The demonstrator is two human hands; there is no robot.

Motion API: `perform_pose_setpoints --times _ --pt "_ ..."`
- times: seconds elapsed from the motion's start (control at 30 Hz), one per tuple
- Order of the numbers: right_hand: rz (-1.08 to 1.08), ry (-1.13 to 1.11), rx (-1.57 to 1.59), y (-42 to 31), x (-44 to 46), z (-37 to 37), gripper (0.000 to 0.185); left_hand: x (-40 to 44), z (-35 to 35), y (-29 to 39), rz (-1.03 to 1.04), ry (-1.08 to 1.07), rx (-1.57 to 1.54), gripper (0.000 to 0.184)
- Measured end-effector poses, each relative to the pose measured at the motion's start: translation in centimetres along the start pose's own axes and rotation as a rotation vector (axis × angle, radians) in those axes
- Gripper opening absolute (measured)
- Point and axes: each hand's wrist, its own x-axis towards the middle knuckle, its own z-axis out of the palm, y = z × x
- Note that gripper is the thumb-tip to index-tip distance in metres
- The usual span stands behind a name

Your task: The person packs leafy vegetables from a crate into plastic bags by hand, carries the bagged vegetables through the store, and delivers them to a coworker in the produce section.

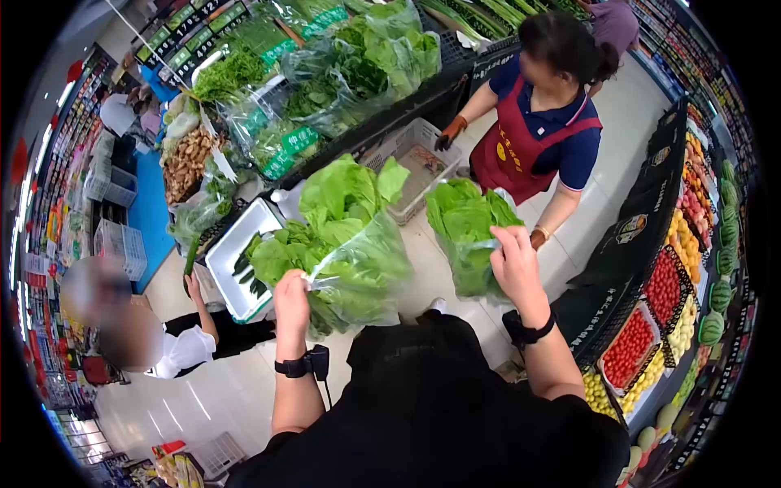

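Note:
My left hand [291, 304] is closed on the gathered edge of a clear plastic bag of leafy lettuce [346, 199]. Broad green leaves spill out of the top, and the bag's lower part is slightly blurred. Off to the right, my right hand [514, 264] pinches the edge of a smaller clear bag of lettuce [464, 215]. Both bags hang in front of my body, apart from each other. Behind the left bag stands a white foam box [236, 236] with some dark green vegetables in it.
A co-worker in a red apron [521, 150] stands just ahead, one gloved hand near a grey plastic crate [419, 163]. Bagged greens [350, 73] fill the stand at upper left. Fruit bins with red cherry tomatoes [630, 346] line the right. Another person [183, 346] stands at left.

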Motion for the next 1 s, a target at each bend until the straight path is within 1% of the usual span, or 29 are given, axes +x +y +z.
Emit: perform_pose_setpoints --times 0.03,0.1,0.13,0.2,0.23,0.3,0.37,0.5,0.57,0.63,0.7,0.77,0.8,0.83,0.97,1.0 --pt "0.009 -0.021 -0.002 0.5 0.0 0.0 0.048 -0.3 -0.2 0.1 -0.029 -0.012 -0.019 0.024" --pt "-0.027 0.009 -0.034 1.6 0.9 0.4 0.048 -0.2 -0.6 -0.5 -0.043 -0.034 -0.055 0.022" --pt "0.004 0.003 -0.037 2.0 1.2 0.5 0.048 -0.4 -0.6 -0.7 -0.051 -0.030 -0.055 0.022" --pt "-0.007 0.024 -0.054 3.1 1.7 1.1 0.048 -0.5 -0.5 -1.2 -0.191 0.002 -0.098 0.022" --pt "-0.016 0.053 -0.072 3.5 2.2 1.6 0.047 -0.3 -0.4 -1.7 -0.194 0.015 -0.104 0.022" --pt "-0.030 0.040 -0.050 3.5 2.9 2.7 0.048 -0.5 -0.7 -2.9 -0.122 -0.002 -0.030 0.022" --pt "0.048 -0.048 -0.009 3.2 3.3 3.6 0.046 -0.7 -0.8 -3.1 -0.136 -0.003 -0.032 0.022" --pt "0.084 -0.120 -0.019 3.1 5.2 6.4 0.045 -0.9 -1.4 -4.0 -0.143 -0.014 -0.004 0.023" --pt "0.073 -0.148 -0.009 4.3 6.2 9.2 0.044 -1.0 -1.9 -4.2 -0.134 0.005 0.030 0.023" --pt "0.024 -0.231 -0.006 5.7 7.4 13.7 0.044 -1.1 -3.0 -4.4 -0.144 0.025 0.013 0.023" --pt "0.022 -0.277 -0.019 5.8 7.7 16.5 0.042 -1.1 -3.9 -4.8 -0.122 0.022 0.043 0.022" --pt "0.004 -0.405 -0.077 6.1 8.3 19.2 0.041 -0.7 -4.6 -5.1 -0.128 0.026 0.040 0.022" --pt "0.018 -0.453 -0.096 6.2 8.8 20.2 0.040 -0.5 -4.9 -5.4 -0.088 0.009 0.026 0.022" --pt "0.012 -0.454 -0.101 6.6 9.1 21.3 0.040 -0.3 -5.1 -5.8 -0.051 -0.009 0.015 0.022" --pt "0.059 -0.499 -0.156 8.7 9.3 25.6 0.040 0.0 -5.1 -5.5 -0.076 -0.057 0.001 0.022" --pt "0.091 -0.521 -0.165 9.2 9.7 26.6 0.040 0.0 -4.8 -5.6 -0.052 -0.062 0.004 0.022"
